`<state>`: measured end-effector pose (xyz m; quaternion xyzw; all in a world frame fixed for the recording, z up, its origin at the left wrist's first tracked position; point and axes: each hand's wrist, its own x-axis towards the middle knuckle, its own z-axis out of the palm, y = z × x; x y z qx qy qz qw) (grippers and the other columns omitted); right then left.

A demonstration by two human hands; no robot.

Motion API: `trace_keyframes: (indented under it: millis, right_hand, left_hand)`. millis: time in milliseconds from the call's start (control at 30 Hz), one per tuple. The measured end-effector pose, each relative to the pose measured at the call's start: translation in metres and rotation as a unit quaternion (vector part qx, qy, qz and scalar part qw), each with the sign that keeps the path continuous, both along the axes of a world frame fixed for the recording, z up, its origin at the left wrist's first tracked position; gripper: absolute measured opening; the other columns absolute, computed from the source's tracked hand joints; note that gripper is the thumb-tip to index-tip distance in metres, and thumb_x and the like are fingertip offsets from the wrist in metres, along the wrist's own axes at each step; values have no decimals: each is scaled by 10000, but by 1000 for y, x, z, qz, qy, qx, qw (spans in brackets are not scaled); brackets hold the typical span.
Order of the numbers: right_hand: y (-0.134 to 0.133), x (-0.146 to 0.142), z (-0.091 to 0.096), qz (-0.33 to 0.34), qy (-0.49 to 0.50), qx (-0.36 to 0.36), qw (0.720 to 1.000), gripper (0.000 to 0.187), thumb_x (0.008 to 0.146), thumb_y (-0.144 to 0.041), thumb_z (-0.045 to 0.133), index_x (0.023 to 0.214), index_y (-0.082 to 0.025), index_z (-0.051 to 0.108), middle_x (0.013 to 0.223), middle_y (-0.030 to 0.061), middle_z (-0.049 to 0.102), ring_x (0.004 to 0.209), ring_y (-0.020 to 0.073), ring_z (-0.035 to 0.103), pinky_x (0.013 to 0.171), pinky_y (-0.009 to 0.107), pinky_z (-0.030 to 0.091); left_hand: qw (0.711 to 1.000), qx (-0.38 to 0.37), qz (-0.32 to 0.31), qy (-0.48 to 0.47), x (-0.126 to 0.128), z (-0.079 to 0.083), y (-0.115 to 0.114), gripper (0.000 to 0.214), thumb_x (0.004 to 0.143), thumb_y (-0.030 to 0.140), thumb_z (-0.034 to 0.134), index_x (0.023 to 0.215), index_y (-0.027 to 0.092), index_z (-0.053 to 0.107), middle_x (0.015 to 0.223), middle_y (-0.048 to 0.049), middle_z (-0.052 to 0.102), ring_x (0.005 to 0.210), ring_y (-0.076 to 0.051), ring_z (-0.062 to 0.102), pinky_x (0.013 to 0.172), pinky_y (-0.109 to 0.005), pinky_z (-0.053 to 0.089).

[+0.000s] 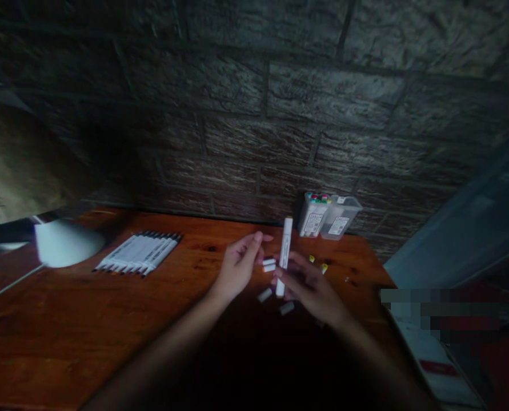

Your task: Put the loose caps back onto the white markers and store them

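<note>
My right hand (312,288) is closed around a white marker (285,251), which stands nearly upright between the thumb and fingers. To its left, my left hand (240,260) is raised over the table with thumb and index finger close together and the other fingers curled. Whether anything sits in that pinch I cannot make out. White marker caps (269,262) lie between the hands, one with an orange end. Two greyish caps (264,294) are nearer to me, dim in shadow. Beyond my right hand lie two yellow-ended caps (324,268).
A row of white markers (138,254) lies on the wooden table (185,325) at left, near a lamp (63,244). Two clear plastic cases stand by the brick wall, one holding coloured-ended markers (315,216), the other case (341,218) see-through. Dark shadow covers the near table.
</note>
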<state>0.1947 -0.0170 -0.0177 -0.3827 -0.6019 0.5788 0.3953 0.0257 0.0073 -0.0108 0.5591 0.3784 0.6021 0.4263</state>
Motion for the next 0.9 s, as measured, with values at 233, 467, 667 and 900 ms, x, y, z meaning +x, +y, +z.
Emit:
trace_keyframes:
  millis: [233, 467, 667, 900]
  right_hand:
    - [31, 26, 9, -247, 36, 141, 958, 352, 806, -534, 674, 833, -202, 559, 691, -32, 569, 577, 106, 526, 508, 214, 425]
    - [99, 75, 80, -375, -135, 276, 875, 427, 878, -595, 468, 982, -186, 539, 824, 77, 709, 646, 180, 642, 545, 272, 488]
    - [150, 90, 107, -426, -280, 268, 818, 288, 864, -377, 584, 1024, -146, 649, 913, 146, 751, 842, 252, 697, 746, 329, 495]
    - [159, 71, 84, -395, -388, 232, 800, 241, 864, -323, 605, 1011, -153, 694, 872, 120, 766, 850, 249, 726, 752, 317, 500]
  left_hand:
    - [998, 22, 58, 32, -6, 0, 5, 437, 894, 532, 550, 814, 134, 711, 501, 51, 457, 462, -85, 418, 480, -211, 330]
    - [998, 27, 34, 55, -3, -6, 4, 468, 877, 574, 549, 797, 141, 707, 503, 47, 465, 459, -94, 421, 468, -220, 315]
    - [999, 23, 26, 27, -4, -1, 2, 488, 876, 590, 535, 806, 135, 696, 500, 53, 439, 459, -95, 402, 470, -221, 315]
    - [999, 30, 29, 34, -6, -3, 4, 482, 886, 580, 524, 826, 136, 702, 506, 52, 450, 473, -102, 415, 489, -226, 329]
